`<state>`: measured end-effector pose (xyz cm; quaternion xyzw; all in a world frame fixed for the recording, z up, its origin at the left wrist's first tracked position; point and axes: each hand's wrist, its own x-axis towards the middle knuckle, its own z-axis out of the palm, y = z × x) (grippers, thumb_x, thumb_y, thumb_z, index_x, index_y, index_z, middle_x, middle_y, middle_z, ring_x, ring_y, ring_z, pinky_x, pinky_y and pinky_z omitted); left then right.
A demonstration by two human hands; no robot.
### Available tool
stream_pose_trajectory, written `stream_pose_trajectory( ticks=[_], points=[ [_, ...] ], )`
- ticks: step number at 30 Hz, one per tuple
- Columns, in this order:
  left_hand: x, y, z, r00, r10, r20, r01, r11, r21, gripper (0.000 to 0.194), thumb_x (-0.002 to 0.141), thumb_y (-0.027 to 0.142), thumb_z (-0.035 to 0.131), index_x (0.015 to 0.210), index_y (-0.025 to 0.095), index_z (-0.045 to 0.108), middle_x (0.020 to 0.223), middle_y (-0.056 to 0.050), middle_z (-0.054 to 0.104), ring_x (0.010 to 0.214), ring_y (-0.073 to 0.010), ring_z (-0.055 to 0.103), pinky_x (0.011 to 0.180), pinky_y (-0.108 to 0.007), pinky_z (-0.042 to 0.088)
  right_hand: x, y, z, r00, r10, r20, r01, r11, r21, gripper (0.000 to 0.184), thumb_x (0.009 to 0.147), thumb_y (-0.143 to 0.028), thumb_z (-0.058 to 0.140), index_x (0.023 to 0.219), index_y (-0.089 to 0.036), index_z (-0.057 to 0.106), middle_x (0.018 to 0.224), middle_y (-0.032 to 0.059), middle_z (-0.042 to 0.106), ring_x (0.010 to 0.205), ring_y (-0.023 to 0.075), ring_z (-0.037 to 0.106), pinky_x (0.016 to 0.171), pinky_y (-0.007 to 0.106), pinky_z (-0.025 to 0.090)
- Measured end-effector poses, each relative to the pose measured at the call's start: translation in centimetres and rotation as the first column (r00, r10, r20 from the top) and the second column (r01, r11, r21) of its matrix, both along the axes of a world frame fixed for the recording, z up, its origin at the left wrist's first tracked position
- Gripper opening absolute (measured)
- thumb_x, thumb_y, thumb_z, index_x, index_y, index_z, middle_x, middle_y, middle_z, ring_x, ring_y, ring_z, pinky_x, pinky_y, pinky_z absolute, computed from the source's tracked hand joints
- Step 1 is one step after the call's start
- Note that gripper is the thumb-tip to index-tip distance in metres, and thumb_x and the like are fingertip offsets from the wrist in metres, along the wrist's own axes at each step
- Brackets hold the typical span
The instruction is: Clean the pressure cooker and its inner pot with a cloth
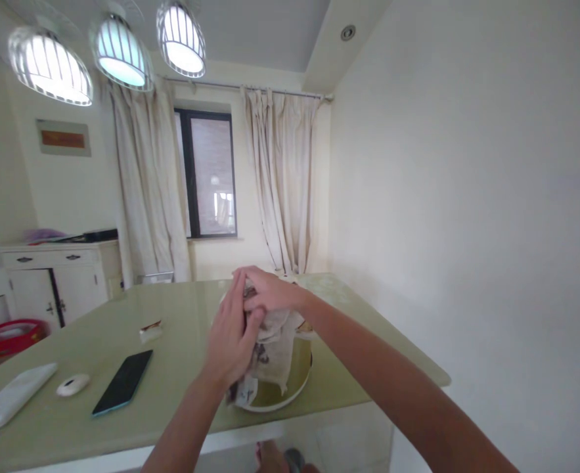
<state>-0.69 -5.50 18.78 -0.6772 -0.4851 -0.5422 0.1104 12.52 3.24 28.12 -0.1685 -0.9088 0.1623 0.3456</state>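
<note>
Two bare hands, yours, meet over a pale, crumpled cloth [276, 351] with dark printed markings, near the far-reaching middle of the bench [186, 387]. Your left hand [230, 335] lies along the cloth's left side, fingers stretched out and close together, thumb set apart. Your right hand [271, 290] comes across from the right, its fingers bent over the top and meeting your left fingertips. You cover much of the cloth, so I cannot tell whether either set of fingers is gripping it or only pressing.

Below your hands, the cloth hangs over part of a round piece with a white rim [276, 408], which sits toward the bench's near edge; what lies under your palms is hidden.

To your left on the bench you have a dark phone [123, 383], a small white rounded case [73, 385] just beside it, and a long white device [14, 397] farther left. Beyond the phone lies a small pale item [151, 330] with a brown top, too blurred to name.
</note>
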Motion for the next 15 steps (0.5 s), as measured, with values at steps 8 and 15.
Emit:
stream_pose_trajectory(
  ticks=[8, 15],
  points=[
    [-4.9, 3.6, 0.0, 1.0, -0.026, 0.005, 0.026, 0.977, -0.21, 0.058, 0.096, 0.061, 0.057, 0.144, 0.029, 0.066, 0.145, -0.009, 0.067, 0.133, -0.0323, 0.063, 0.12, -0.051, 0.045, 5.4, 7.1, -3.0, 0.904, -0.38, -0.196, 0.364, 0.925, -0.111, 0.039, 0.099, -0.025, 0.055, 0.136, -0.018, 0.065, 0.14, 0.0124, 0.068, 0.131, 0.0232, 0.06, 0.117, 0.044, 0.042],
    [-8.6, 10.7, 5.2, 0.931, -0.252, 0.264, 0.355, 0.794, -0.494, 0.058, 0.077, 0.061, 0.075, 0.118, 0.02, 0.076, 0.112, -0.009, 0.081, 0.102, -0.0323, 0.074, 0.09, -0.039, 0.06, 4.6, 6.6, -6.1, 0.934, -0.347, -0.083, 0.346, 0.938, -0.03, 0.05, 0.11, -0.031, 0.038, 0.157, -0.023, 0.048, 0.154, 0.0102, 0.058, 0.144, 0.0235, 0.048, 0.124, 0.046, 0.031]
  ],
)
